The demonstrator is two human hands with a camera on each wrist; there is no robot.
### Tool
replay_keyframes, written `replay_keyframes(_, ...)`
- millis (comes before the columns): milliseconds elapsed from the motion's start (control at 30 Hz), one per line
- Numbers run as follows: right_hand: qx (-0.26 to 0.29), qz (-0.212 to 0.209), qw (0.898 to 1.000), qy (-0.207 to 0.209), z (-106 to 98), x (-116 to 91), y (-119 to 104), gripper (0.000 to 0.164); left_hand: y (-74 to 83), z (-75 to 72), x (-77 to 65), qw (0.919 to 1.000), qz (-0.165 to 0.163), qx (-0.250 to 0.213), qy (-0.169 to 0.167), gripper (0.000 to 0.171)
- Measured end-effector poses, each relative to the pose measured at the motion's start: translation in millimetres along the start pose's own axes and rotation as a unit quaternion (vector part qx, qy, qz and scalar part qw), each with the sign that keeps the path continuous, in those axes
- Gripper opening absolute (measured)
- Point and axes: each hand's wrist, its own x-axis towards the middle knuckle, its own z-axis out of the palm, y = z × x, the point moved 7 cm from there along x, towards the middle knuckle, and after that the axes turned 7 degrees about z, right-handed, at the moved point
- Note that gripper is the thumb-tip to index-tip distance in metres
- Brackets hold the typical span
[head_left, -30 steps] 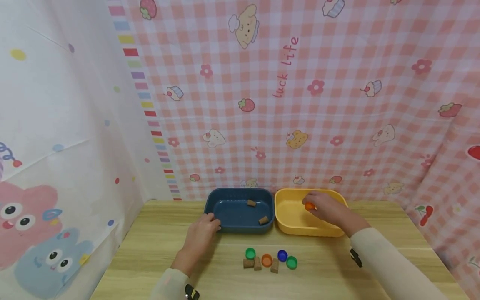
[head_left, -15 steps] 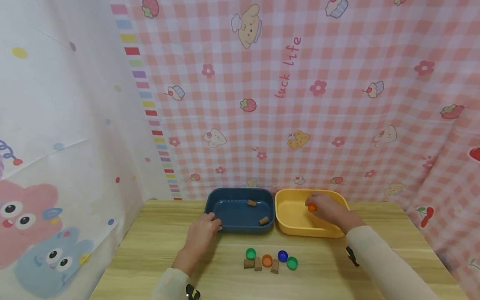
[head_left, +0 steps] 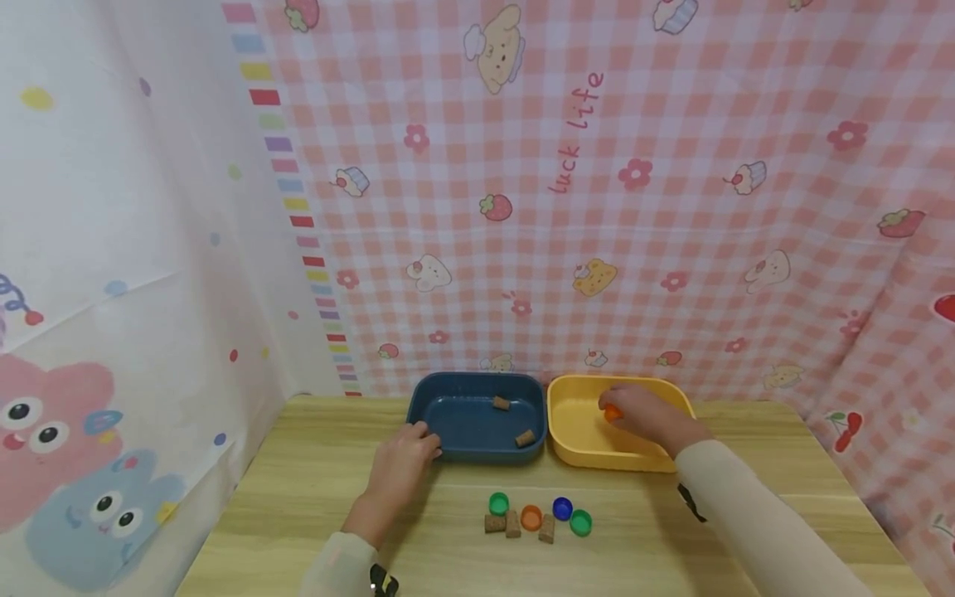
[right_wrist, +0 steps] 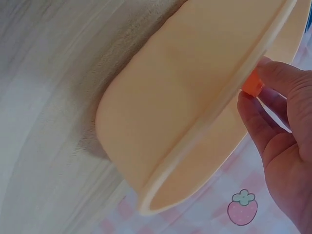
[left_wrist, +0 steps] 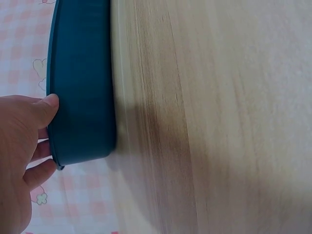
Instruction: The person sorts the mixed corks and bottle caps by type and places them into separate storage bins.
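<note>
My right hand [head_left: 649, 412] pinches an orange bottle cap [right_wrist: 252, 84] between thumb and fingers, over the inside of the yellow bin [head_left: 597, 458]. In the right wrist view the cap shows just past the bin's rim, partly covered by the fingers. At the near left corner of the dark blue bin [head_left: 477, 455], my left hand [head_left: 403, 464] grips the rim. Its thumb lies on the outer side in the left wrist view, and the other fingers go behind the rim. Two corks, one at the back [head_left: 501, 404] and one nearer [head_left: 525, 438], lie in the blue bin.
In front of the bins, on the wooden table [head_left: 313, 481], lie several bottle caps, among them a green one [head_left: 498, 503], an orange one [head_left: 531, 518] and a blue one [head_left: 563, 508]. Corks [head_left: 512, 524] lie beside them. A checked cloth [head_left: 448, 315] hangs behind.
Inside the yellow bin's outline, my right hand shifts slightly right, then back left, with the orange bottle cap still pinched. The left hand stays on the blue bin's rim.
</note>
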Motion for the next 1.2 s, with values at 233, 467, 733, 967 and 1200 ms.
replay_keyframes(233, -0.007, -0.011, 1.000, -0.013, 3, 4, -4, 0.017, 0.8, 1.3, 2.9, 0.9999, 0.006, 0.003, -0.013, 0.016)
replay_keyframes(467, 0.001, 0.015, 0.999, -0.048, 5, 8, -5, 0.024, -0.3, 1.0, 4.8, 0.9997, 0.000, 0.006, -0.024, 0.015)
replay_keyframes(733, 0.006, 0.012, 0.999, -0.047, 6, 7, -9, 0.021, -1.0, 0.7, 3.5, 0.9998, 0.001, 0.006, -0.018, 0.015)
replay_keyframes(967, 0.009, 0.007, 0.999, -0.036, 6, 4, -12, 0.021, -0.1, -0.7, 2.7, 0.9999, 0.003, 0.002, -0.013, 0.016)
replay_keyframes(1200, 0.013, -0.012, 1.000, -0.005, 3, -3, -15, 0.022, 0.4, -1.7, 1.9, 0.9999, 0.002, 0.000, -0.011, 0.015)
